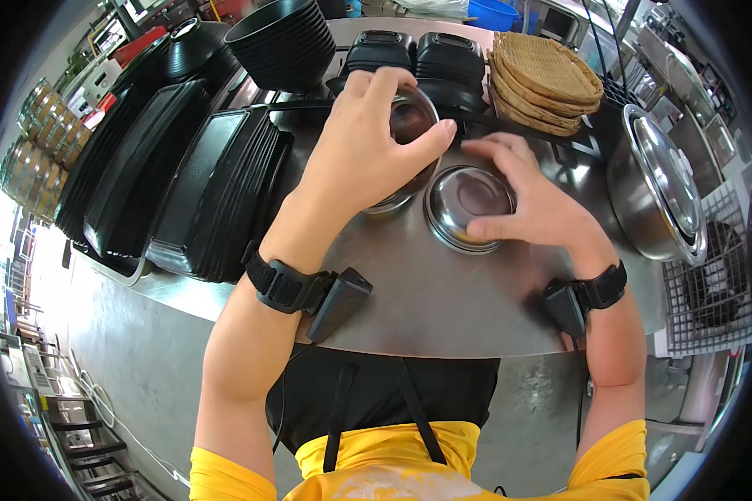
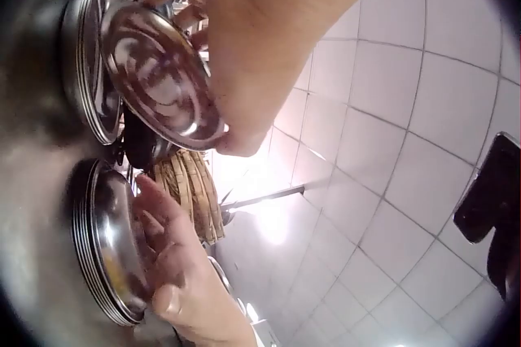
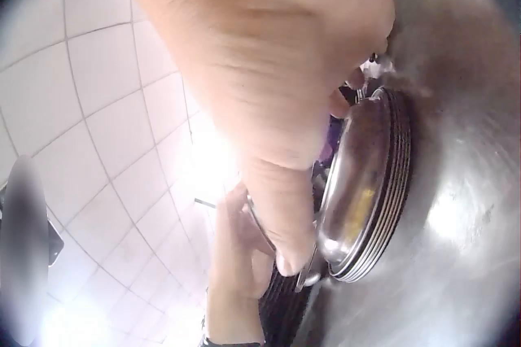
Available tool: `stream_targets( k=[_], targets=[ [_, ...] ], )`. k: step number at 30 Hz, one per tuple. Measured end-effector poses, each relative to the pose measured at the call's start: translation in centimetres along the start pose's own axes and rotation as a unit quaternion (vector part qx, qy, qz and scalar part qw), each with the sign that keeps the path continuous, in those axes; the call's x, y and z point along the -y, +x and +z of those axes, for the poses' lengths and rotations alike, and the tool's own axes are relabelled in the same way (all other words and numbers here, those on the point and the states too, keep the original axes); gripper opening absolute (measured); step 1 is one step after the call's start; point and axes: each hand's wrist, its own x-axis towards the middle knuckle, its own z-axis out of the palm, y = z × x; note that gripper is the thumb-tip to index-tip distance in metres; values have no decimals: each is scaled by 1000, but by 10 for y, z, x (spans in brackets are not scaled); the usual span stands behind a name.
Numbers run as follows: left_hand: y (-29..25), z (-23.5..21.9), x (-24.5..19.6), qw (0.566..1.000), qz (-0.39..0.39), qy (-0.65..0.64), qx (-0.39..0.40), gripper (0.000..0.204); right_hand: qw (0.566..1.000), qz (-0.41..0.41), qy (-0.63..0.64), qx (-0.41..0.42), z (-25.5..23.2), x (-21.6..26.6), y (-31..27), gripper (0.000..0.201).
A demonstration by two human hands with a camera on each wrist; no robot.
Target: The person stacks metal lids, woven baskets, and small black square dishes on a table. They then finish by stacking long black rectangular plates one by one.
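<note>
My left hand [image 1: 363, 146] grips a shallow stainless steel bowl [image 1: 411, 117] by its rim, thumb on the near side. The left wrist view shows that bowl [image 2: 159, 78] tilted, with its shiny hollow facing the camera. Close behind it stands a stack of steel bowls [image 2: 94, 54], mostly hidden by my left hand in the head view. To the right, a nested stack of steel bowls [image 1: 470, 207] lies upside down on the metal table. Around its right side my right hand [image 1: 539, 196] is spread, fingers loosely bent and thumb [image 3: 281, 225] right at the stack's side.
Stacked black trays [image 1: 213, 184] line the left side of the table [image 1: 443, 309]. Black bowls [image 1: 284, 46] and black containers [image 1: 382, 54] stand at the back. Woven bamboo trays [image 1: 551, 71] are piled at back right, near a large lidded steel pot [image 1: 660, 184].
</note>
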Motion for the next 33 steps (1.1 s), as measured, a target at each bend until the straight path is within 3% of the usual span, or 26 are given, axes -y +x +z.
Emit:
stream_targets(
  k=[1, 2, 3, 5, 6, 7, 9, 11, 13, 16, 18, 19, 21, 23, 25, 26, 29, 33],
  targets=[
    [1, -2, -3, 998, 17, -61, -13, 56, 997, -25, 52, -54, 2, -3, 2, 108],
    [1, 0, -2, 981, -24, -191, 30, 61, 994, -27, 88, -60, -4, 5, 1, 113],
    [-1, 2, -4, 981, -24, -192, 31, 61, 994, -25, 88, -61, -4, 6, 1, 113],
    [-4, 3, -12, 926, 26, -371, 66, 66, 956, -54, 282, -67, -3, 8, 0, 117],
    [-3, 1, -14, 930, 38, -355, 91, 69, 927, -92, 359, -63, 1, 7, 3, 119],
    [-4, 5, -12, 929, 39, -356, 92, 69, 927, -91, 359, -64, 2, 10, 3, 119],
    [-5, 15, -10, 904, 107, -408, 72, 68, 891, -95, 443, -18, 1, 18, 1, 116],
    [-6, 13, -8, 904, 112, -404, 87, 67, 905, -87, 417, -14, -2, 23, -1, 112],
    [-5, 7, -3, 928, 91, -322, 165, 69, 917, -78, 392, -10, -2, 26, -3, 108],
    [-5, 0, -11, 951, 79, -269, 133, 57, 925, -79, 371, -28, -3, 23, -2, 94],
    [-5, 2, -10, 974, 62, -200, 88, 51, 956, -160, 235, -66, -10, 9, 3, 82],
    [-4, 4, -5, 974, 62, -200, 88, 51, 956, -160, 235, -66, -11, 9, 1, 82],
    [-1, 4, 7, 994, 48, -19, 93, 45, 985, -148, 80, -41, -13, 10, -4, 73],
    [-5, 4, 10, 994, 21, 26, 108, 51, 989, -127, 70, -9, -7, 5, -4, 73],
    [-10, 5, 5, 972, -74, 151, 165, 55, 998, -51, -31, 32, -4, 12, -7, 77],
    [-12, 6, 11, 964, -90, 160, 193, 63, 998, -52, -15, 44, -5, 7, -6, 80],
    [-18, 8, 15, 947, -62, 216, 231, 67, 998, -47, -20, 49, -6, 2, -6, 82],
    [-14, 4, 14, 950, -66, 191, 237, 70, 997, -49, -23, 48, -7, 2, -6, 84]
  ],
)
